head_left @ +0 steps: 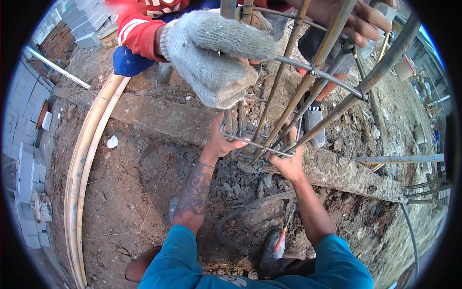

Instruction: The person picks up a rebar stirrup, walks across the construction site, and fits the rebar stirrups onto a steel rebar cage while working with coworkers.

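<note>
The head view looks down on a rebar cage (308, 91) standing over rough brown soil: several long rusty-brown steel bars rise and lean toward the upper right, bound by thinner grey square ties. At the cage's lower end, just above a concrete beam (351, 176) that crosses the ground, the left hand (222, 142) is closed around the lowest tie (255, 144) at its left corner, fingers wrapped over the wire. The right hand (288, 161) is clasped on the same tie at its right corner, where the long bars meet it. Above, another person's gloved hand (216, 58), in a grey knitted glove, grips 2 upright bars, and that person's bare hand (356, 19) holds a bar near the top edge. A red-handled tool (283, 236) lies on the dirt near a shoe, beside loose curved wire (240, 216). Long bamboo strips (84, 173) curve along the left.
</note>
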Demonstrator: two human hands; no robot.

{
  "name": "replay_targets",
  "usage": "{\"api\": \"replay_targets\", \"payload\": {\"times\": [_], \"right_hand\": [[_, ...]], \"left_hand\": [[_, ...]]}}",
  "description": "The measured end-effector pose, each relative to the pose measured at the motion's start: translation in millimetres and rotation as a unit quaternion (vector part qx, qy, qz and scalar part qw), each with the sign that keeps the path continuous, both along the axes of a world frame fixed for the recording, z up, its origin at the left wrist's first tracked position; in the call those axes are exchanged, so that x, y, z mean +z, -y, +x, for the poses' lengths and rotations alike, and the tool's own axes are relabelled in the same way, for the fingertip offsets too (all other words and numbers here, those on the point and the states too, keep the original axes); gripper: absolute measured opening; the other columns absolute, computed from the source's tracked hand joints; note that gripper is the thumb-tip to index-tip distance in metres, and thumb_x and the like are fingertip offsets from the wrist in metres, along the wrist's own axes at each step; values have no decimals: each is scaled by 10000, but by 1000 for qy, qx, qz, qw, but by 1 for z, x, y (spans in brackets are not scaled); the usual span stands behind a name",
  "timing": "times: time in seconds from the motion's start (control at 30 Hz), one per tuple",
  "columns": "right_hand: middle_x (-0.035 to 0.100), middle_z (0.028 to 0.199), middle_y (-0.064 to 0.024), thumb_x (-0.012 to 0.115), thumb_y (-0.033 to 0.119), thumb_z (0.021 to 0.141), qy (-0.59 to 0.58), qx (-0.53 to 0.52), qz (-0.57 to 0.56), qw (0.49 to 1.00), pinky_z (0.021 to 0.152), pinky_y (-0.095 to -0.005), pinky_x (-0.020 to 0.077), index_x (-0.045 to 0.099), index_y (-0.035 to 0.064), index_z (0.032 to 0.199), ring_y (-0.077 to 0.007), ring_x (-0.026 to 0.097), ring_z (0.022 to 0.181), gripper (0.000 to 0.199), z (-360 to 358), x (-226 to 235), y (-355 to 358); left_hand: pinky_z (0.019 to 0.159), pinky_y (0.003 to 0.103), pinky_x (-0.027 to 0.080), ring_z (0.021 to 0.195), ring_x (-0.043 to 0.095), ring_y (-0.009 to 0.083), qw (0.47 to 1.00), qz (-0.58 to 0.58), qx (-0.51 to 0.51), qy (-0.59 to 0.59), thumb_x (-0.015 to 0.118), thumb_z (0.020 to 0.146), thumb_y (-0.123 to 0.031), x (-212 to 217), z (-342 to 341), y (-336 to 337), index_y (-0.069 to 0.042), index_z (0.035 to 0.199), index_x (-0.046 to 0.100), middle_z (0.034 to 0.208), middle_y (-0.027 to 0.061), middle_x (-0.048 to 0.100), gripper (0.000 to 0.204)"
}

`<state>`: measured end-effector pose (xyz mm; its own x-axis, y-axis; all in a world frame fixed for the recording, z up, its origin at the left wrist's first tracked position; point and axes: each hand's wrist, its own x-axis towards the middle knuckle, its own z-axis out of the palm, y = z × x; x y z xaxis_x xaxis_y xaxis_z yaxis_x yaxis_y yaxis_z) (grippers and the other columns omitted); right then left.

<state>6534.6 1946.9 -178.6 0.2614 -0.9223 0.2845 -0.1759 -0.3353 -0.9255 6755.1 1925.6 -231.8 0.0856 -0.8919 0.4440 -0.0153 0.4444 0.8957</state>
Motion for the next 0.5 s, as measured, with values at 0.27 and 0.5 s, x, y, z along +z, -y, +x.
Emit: {"api": "replay_targets", "payload": {"times": [0.27, 0.5], "right_hand": [[491, 1158, -91, 755, 493, 661, 129, -101, -45, 986, 976, -396, 362, 375, -3, 1295, -218, 483, 1090, 890, 8, -20, 3], [488, 1184, -99, 746, 579, 640, 155, -98, -58, 981, 964, -391, 368, 360, -17, 1321, -217, 481, 1104, 983, 15, -26, 1]], "left_hand": [[893, 328, 422, 1034, 513, 206, 984, -4, -177, -18, 849, 509, -342, 40, -5, 1, 16, 1196, 441, 1104, 98, 511, 876], [891, 317, 418, 1022, 518, 182, 981, -48, -156, 109, 824, 496, -263, 61, 10, 5, 15, 1180, 452, 1130, 96, 519, 826]]}}
